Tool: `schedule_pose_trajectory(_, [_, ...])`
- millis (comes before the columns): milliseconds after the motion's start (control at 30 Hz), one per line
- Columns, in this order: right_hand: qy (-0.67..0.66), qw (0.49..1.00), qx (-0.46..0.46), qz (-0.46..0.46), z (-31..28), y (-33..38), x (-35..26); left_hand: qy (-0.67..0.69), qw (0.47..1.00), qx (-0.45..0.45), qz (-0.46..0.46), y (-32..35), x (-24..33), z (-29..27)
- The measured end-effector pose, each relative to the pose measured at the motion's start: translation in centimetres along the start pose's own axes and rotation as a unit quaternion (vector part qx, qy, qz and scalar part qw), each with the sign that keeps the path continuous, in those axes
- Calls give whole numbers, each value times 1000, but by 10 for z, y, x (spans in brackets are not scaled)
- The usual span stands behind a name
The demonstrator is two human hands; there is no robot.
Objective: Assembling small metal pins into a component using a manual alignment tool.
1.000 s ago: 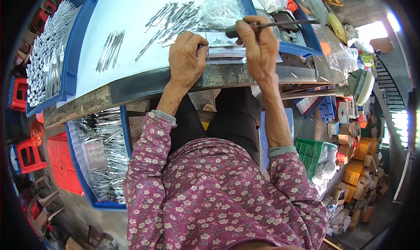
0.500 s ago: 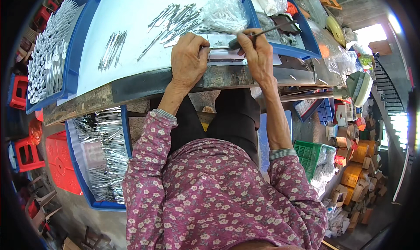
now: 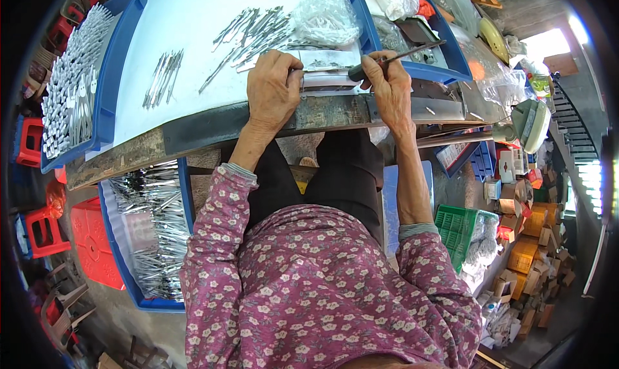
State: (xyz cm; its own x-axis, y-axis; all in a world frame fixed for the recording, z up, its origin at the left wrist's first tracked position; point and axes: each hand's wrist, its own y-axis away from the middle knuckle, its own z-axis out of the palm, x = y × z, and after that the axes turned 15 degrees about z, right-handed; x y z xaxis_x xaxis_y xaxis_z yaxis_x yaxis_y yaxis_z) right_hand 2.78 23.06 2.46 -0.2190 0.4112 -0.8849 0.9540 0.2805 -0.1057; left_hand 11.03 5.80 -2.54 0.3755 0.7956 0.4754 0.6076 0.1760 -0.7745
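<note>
In my right hand (image 3: 389, 88) is a screwdriver (image 3: 416, 50) with a dark handle; its thin metal shaft points up and to the right. The fingers close round the handle just above the table's near edge. My left hand (image 3: 274, 88) is closed, thumb against fingers, at the same edge; what it pinches is hidden. A narrow metal strip (image 3: 332, 88) lies along the edge between the hands. Beyond them, thin silver metal pieces (image 3: 258, 37) lie loose beside a clear plastic bag (image 3: 325, 17). Another small group of such pieces (image 3: 163, 79) rests further left on the white sheet (image 3: 193, 20).
A blue tray (image 3: 106, 101) of white-ended pieces stands left; a blue tray (image 3: 445, 62) with plastic bags stands right. Below the table are a blue bin of metal pieces (image 3: 158, 240), a red stool (image 3: 93, 240) and a green crate (image 3: 454, 233). A lamp-like green head (image 3: 532, 129) juts out right.
My right hand has moved slightly right and down, and the screwdriver's shaft has tipped a little lower. My left hand stays closed at nearly the same place.
</note>
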Motion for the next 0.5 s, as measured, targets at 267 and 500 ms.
schedule_pose_trajectory(267, [117, 992, -41, -20, -4, 4, -4, -32, 999, -27, 4, 2, -1, 1])
schedule_pose_trajectory(500, [176, 983, -51, -23, -5, 9, -5, -38, 998, -46, -18, 3, -1, 1])
